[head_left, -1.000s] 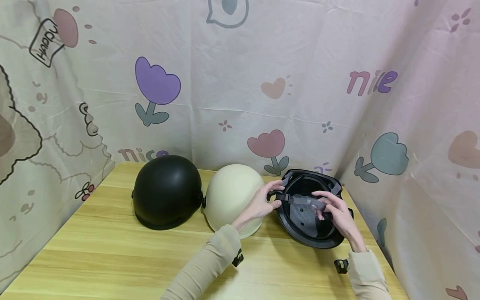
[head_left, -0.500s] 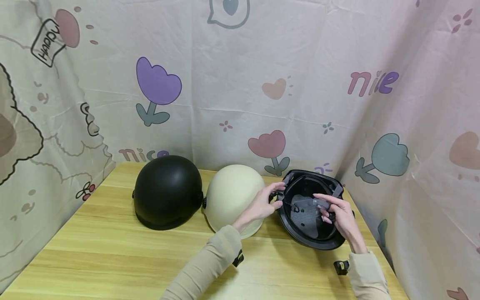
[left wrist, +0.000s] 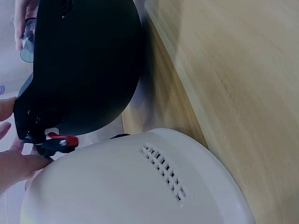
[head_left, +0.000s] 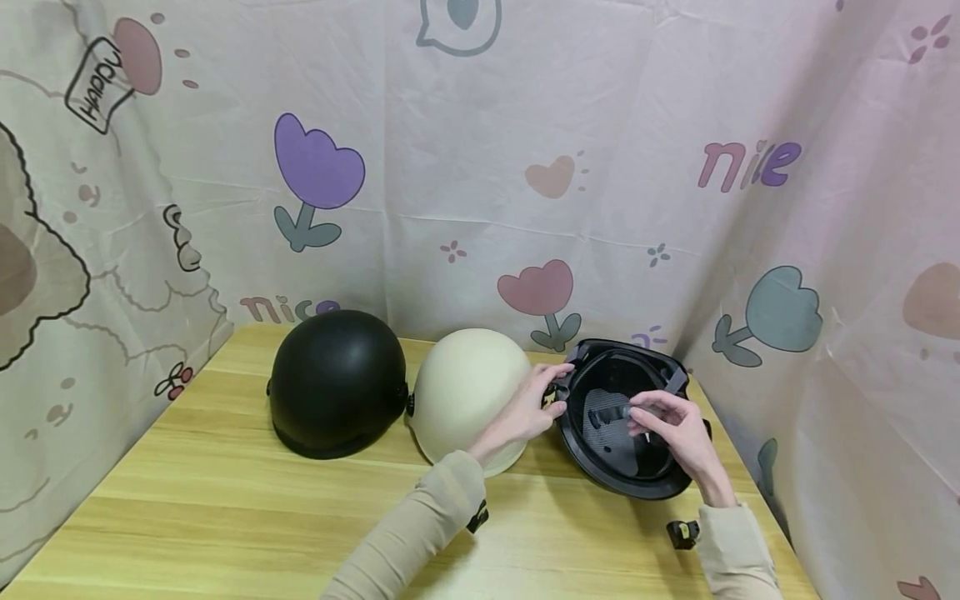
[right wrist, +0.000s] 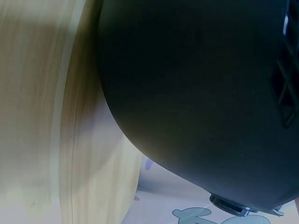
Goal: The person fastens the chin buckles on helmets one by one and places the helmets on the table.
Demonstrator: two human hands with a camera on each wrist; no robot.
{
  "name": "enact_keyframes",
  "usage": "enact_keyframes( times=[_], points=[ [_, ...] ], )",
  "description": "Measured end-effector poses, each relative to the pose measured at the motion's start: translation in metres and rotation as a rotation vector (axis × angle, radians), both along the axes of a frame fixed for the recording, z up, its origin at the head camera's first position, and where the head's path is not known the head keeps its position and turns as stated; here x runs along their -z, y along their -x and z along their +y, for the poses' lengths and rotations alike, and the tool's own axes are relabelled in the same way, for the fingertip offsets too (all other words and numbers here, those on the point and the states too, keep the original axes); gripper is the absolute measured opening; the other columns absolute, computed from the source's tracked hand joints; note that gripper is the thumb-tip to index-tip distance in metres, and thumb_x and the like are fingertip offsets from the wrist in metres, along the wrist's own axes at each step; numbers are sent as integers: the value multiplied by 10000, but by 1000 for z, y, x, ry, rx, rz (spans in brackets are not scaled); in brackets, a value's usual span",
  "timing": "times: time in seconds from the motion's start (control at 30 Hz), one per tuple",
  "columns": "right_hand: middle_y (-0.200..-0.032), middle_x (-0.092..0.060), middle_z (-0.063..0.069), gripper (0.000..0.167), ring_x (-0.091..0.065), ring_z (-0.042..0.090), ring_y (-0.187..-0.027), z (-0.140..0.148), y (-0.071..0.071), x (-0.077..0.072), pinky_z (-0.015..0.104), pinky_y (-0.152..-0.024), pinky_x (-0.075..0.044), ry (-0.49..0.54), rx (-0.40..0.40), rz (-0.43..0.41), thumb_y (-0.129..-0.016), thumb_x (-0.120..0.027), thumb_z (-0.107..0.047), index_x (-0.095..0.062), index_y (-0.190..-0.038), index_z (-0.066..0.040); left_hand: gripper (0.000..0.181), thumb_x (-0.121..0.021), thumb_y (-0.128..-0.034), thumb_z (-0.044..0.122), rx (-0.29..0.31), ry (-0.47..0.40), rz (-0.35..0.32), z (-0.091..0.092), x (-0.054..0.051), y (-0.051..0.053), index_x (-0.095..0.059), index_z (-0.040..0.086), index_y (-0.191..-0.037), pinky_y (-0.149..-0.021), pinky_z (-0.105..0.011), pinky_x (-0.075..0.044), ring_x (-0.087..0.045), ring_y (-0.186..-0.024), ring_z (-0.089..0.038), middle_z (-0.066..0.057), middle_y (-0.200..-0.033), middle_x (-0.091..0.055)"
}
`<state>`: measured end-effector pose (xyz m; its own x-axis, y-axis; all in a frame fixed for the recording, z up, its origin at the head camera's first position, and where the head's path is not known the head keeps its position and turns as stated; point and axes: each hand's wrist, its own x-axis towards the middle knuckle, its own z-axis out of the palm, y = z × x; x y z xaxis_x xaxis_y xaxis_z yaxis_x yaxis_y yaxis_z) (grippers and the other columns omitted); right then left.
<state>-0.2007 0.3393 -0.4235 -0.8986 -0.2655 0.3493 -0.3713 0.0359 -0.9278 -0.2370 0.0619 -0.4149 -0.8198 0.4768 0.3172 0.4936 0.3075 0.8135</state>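
In the head view, an upturned black helmet [head_left: 626,492] lies at the table's right, its padded inside facing up. My left hand [head_left: 525,408] grips its left rim beside the white helmet. In the left wrist view, the thumb lies against a black and red clip [left wrist: 60,143] at the rim, with fingertips on the shell's edge. Inside the helmet's opening, my right hand [head_left: 678,429] pinches a dark chin strap [head_left: 607,414] between thumb and fingers. The right wrist view shows only the black shell [right wrist: 201,102]; those fingers are hidden there.
A cream-white helmet [head_left: 468,383] stands dome-up close to the black helmet's left. Farther left, a second black helmet [head_left: 337,383] also stands dome-up, nearly touching the white one. The wooden table [head_left: 247,508] meets a printed cloth backdrop [head_left: 450,150] behind and at both sides.
One second ago the strap stretched between both hands; now its left end hangs over the helmet's inside, apart from the left hand. The right fingers have drawn together on the strap.
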Motion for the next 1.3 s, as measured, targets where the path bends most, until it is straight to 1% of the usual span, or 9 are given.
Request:
enact_keyframes(
  times=[0.13, 0.3, 0.47, 0.57, 0.7, 0.8, 0.93, 1.07, 1.3],
  points=[
    [-959, -732, 22, 252, -761, 153, -830, 0, 1, -1, 358, -749, -627, 38, -71, 10, -975, -520, 119, -505, -1218, 182, 600, -630, -935, -8, -13, -26, -3, 1, 0, 0, -461, 111, -1499, -1174, -464, -372, -475, -1335, -291, -158, -1423, -470],
    [-920, -747, 20, 261, -744, 129, -795, 0, 2, -1, 286, -717, -620, 15, -110, 13, -1013, -465, 90, -603, -1232, 62, 606, -651, -906, -43, -32, -72, 14, 2, 0, -1, -489, 93, -1474, -1173, -466, -373, -480, -1336, -292, -150, -1406, -498],
    [-1033, -762, 68, 275, -767, 165, -903, 1, 2, -2, 314, -816, -616, 18, -143, -26, -1042, -422, 54, -563, -1254, 158, 599, -639, -888, -91, -42, -125, 72, 2, 1, 0, -497, 47, -1453, -1132, -451, -417, -531, -1302, -305, -157, -1342, -583],
    [-1080, -758, 92, 289, -766, 173, -940, 1, 2, -2, 332, -844, -611, 23, -157, -34, -1050, -412, 41, -534, -1255, 205, 578, -613, -888, -122, -42, -176, 90, 2, 1, 1, -510, 29, -1436, -1069, -372, -450, -561, -1291, -300, -148, -1315, -639],
    [-999, -781, 86, 296, -763, 158, -872, 1, 2, -2, 313, -743, -623, 19, -139, -30, -1046, -421, 44, -514, -1245, 242, 554, -611, -897, -113, -56, -245, 84, 1, 2, 3, -536, 59, -1418, -908, -249, -468, -606, -1250, -277, -118, -1303, -682],
    [-927, -788, 60, 289, -753, 129, -804, 1, 2, -1, 281, -636, -606, 32, -106, -30, -1035, -444, 53, -504, -1232, 256, 537, -632, -905, -74, -77, -285, 81, 1, 2, 3, -546, 93, -1408, -894, -277, -522, -639, -1195, -277, -118, -1318, -679],
    [-922, -782, 49, 236, -745, 118, -781, 1, 2, 0, 254, -614, -594, 98, -108, -10, -1014, -457, 94, -596, -1182, 184, 467, -665, -912, -30, -100, -348, 28, 1, 2, 2, -588, 111, -1350, -922, -304, -561, -664, -1136, -255, -104, -1302, -677],
    [-932, -761, 45, 295, -731, 130, -789, 0, 1, 3, 251, -646, -601, 156, -155, 10, -975, -461, 167, -668, -1148, 49, 348, -705, -909, 8, -116, -415, -29, 1, 1, 2, -647, 102, -1238, -900, -242, -556, -679, -1083, -233, -77, -1238, -694],
    [-945, -744, 34, 324, -737, 117, -793, -3, 0, 3, 266, -686, -617, 184, -164, -26, -952, -483, 190, -647, -1164, 8, 271, -747, -891, 36, -91, -521, -66, 2, 0, 2, -680, 46, -1154, -974, -348, -558, -682, -950, -201, -114, -1213, -688]
  ],
)
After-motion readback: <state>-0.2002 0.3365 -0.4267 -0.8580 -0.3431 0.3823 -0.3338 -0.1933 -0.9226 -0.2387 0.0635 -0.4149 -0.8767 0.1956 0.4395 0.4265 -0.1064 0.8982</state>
